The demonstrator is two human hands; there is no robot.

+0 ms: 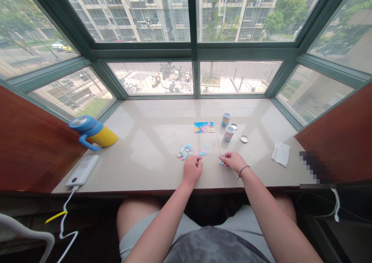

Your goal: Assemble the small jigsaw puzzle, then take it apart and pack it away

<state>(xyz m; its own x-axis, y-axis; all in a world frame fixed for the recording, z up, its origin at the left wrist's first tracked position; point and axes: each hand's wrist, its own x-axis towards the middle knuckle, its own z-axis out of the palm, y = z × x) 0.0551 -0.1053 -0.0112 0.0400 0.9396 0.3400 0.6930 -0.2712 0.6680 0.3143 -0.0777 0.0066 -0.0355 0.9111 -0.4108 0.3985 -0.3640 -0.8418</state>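
My left hand (192, 170) rests low over the windowsill counter, its fingers curled in a pinch. A small brownish jigsaw puzzle piece (197, 163) shows between thumb and fingertip. Just beyond it lies a heap of mixed jigsaw pieces (185, 152), with a few pieces (202, 153) spread to its right. To the right, my right hand (235, 161) is closed at the fingertips on blue and pink jigsaw pieces (222, 161) at the counter surface; the fingers partly cover them. One light blue piece (207, 146) lies apart, beyond and between my hands.
A colourful picture card (204, 127) lies farther back. Two small tins (226, 119) stand beside it, with lids (244, 139) nearby. A white tissue (281, 153) is at right. On the left are a yellow-blue bottle (100, 133) and a white power bank (83, 170) with a cable.
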